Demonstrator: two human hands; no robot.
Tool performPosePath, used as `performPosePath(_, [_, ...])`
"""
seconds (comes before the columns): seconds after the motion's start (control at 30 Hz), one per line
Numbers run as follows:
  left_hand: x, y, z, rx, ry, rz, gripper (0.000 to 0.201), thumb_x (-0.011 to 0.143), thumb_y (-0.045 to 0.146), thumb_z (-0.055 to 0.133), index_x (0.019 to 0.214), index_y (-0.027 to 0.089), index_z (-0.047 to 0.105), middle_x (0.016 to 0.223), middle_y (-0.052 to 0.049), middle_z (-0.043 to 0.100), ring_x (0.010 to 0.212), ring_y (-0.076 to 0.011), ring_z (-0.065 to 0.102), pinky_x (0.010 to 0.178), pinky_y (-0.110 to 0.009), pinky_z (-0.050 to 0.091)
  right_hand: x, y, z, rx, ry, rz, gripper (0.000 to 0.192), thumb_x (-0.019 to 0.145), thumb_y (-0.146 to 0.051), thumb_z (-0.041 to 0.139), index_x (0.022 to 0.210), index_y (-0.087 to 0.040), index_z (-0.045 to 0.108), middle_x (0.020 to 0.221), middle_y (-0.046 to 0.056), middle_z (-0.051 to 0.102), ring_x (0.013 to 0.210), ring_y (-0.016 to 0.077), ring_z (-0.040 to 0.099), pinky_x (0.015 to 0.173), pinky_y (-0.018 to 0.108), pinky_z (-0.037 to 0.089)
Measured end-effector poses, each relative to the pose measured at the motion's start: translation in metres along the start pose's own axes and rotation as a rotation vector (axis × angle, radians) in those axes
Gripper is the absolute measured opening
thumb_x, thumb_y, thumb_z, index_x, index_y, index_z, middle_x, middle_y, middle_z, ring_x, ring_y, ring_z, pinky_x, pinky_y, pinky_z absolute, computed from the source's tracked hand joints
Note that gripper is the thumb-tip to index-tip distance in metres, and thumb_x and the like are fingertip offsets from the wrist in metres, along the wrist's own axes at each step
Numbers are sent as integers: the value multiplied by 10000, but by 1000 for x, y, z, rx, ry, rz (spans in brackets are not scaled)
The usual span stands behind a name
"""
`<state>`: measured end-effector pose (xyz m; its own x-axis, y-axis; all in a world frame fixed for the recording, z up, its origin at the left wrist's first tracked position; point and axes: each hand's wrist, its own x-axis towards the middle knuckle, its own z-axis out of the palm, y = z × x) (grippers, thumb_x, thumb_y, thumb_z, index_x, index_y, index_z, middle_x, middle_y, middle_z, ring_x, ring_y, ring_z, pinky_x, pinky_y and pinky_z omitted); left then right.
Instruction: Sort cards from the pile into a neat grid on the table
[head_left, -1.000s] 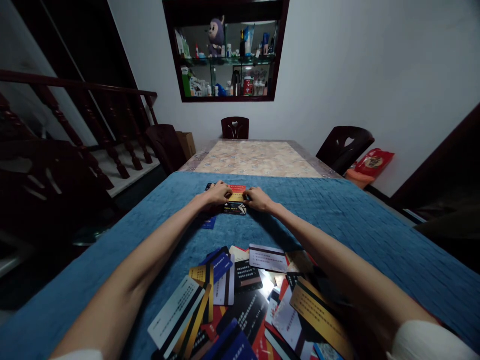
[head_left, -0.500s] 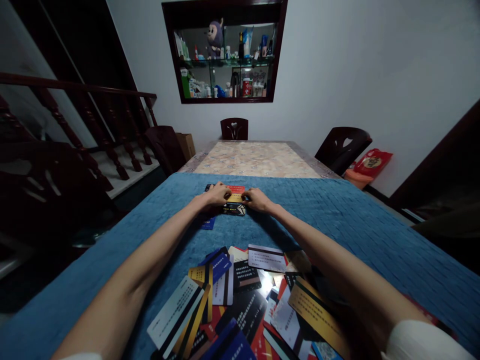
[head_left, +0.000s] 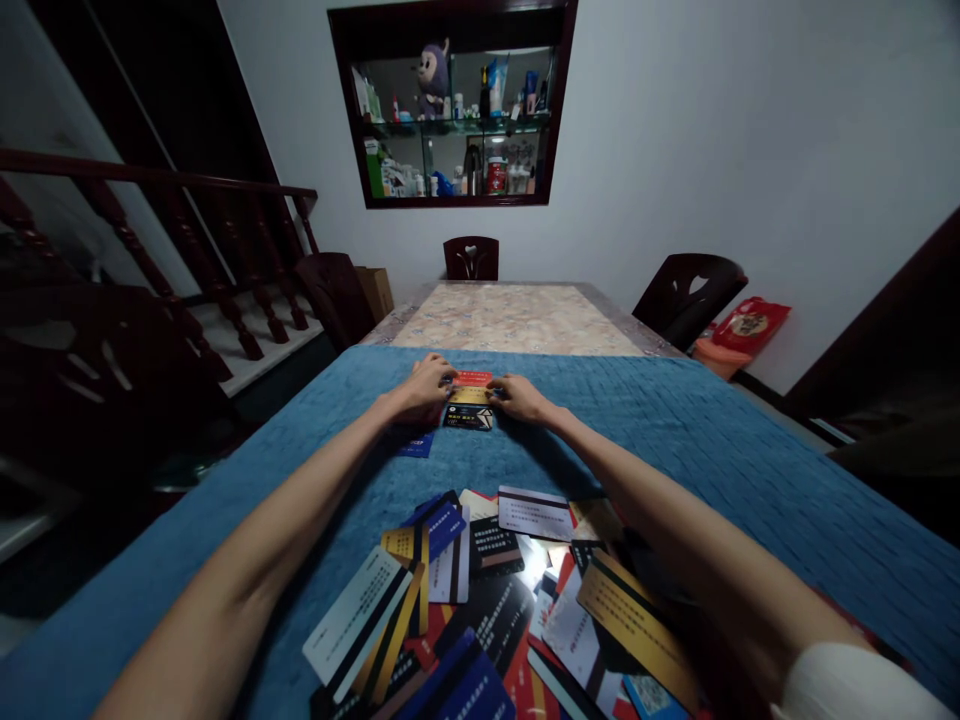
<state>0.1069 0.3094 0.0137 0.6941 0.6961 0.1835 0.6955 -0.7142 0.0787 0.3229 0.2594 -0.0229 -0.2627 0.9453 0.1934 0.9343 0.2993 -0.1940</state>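
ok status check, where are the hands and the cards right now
Left hand and right hand flat on small row of red, gold and black plastic cards. Loose heap of mixed cards near, on blue quilted cloth. Nothing between.

Three dark chairs (head_left: pixel 471 257) are standing around the table's far end at twelve o'clock; a wall cabinet (head_left: pixel 452 105) is hanging above.

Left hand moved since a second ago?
Yes, slightly: the left hand slid away from the person, toward the blue cloth's far edge, now covering the dark card beside the red card.
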Motion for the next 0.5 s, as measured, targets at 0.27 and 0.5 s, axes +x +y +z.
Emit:
performPosePath(0.27, [-29, 3, -13, -46, 143, 13, 269, 835, 182, 517, 1004, 179, 726, 1108, -96, 673, 1158, -287, 478, 991, -465, 399, -19, -5, -10, 4, 53, -12, 292, 920, -270, 552, 1169, -202, 688, 1183, 99, 672, 1051, 212, 595, 896, 274, 406])
performPosePath(0.5, [-59, 25, -13, -84, 159, 66, 240, 866, 182, 525, 1016, 179, 713, 1083, -91, 682, 1160, -274, 474, 988, -462, 398, -52, -18, -24, -2, 84, -48, 270, 914, -234, 534, 1119, -220, 710, 1101, 79, 692, 964, 211, 580, 862, 302, 407])
